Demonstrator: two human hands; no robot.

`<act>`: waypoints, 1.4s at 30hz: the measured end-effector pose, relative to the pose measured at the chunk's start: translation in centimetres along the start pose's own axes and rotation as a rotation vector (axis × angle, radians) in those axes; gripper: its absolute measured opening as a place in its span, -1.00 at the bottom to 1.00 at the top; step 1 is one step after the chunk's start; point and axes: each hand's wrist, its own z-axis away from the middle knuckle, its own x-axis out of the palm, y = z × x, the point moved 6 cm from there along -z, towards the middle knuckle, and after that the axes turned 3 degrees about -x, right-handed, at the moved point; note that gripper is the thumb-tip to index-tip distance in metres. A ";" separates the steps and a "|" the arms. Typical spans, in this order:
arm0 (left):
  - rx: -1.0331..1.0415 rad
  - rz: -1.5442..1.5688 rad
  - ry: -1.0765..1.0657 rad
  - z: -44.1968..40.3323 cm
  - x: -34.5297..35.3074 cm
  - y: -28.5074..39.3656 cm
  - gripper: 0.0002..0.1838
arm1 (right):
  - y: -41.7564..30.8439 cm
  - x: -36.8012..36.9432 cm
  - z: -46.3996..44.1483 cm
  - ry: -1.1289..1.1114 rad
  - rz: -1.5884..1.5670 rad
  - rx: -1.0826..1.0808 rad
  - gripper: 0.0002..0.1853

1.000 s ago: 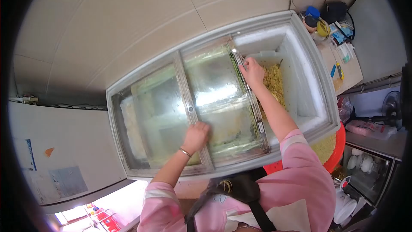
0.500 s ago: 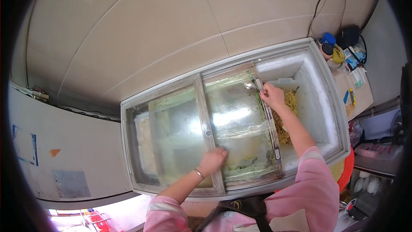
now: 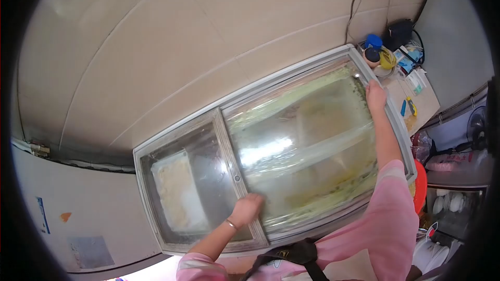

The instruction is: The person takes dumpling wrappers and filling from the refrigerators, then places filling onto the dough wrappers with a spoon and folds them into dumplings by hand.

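Observation:
A chest freezer (image 3: 298, 79) with two sliding glass lids stands before me. My right hand (image 3: 376, 95) is closed at the far right edge of the right glass lid (image 3: 312, 125), which is partly covered in clear film and tape. A metal spoon (image 3: 357, 75) shows only as a small bright end beside these fingers. My left hand (image 3: 248, 209) is curled into a fist on the middle frame bar (image 3: 232, 161); its fingertips are hidden. Under the left glass lid (image 3: 211, 140) lies a white container with pale contents (image 3: 179, 192).
Right of the freezer, a small tabletop (image 3: 424, 96) carries a yellow-handled tool (image 3: 411, 106), a blue-topped item (image 3: 373, 41) and a dark bag (image 3: 400, 34). A red basin rim (image 3: 421, 190) is at the right front corner. White dishes (image 3: 448, 203) sit on a lower shelf.
My right hand has moved right with the glass lid, which now covers the right opening and the yellowish food seen there. My left fist stays by the middle bar. The view has shifted.

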 end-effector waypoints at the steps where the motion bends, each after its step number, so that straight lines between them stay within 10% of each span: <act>1: 0.010 -0.009 0.005 -0.1 -0.1 -0.1 -0.83 | 1.1 -0.3 -0.5 -0.019 0.011 0.036 -0.77; 16: -0.290 0.392 0.493 10.7 -0.3 0.6 -0.64 | -2.1 -5.2 10.8 0.017 -0.605 0.166 -0.63; 23: -0.348 0.607 0.571 27.1 9.3 3.1 -0.70 | -24.8 -12.2 28.7 -0.426 -0.956 -0.196 -0.75; 32: -0.930 0.652 0.814 57.6 18.6 1.4 -0.75 | -58.4 -27.6 56.3 -0.934 -1.331 -0.796 -0.79; 42: -1.435 0.824 1.069 76.2 28.6 1.6 -0.68 | -78.6 -37.2 77.2 -1.326 -1.232 -1.242 -0.81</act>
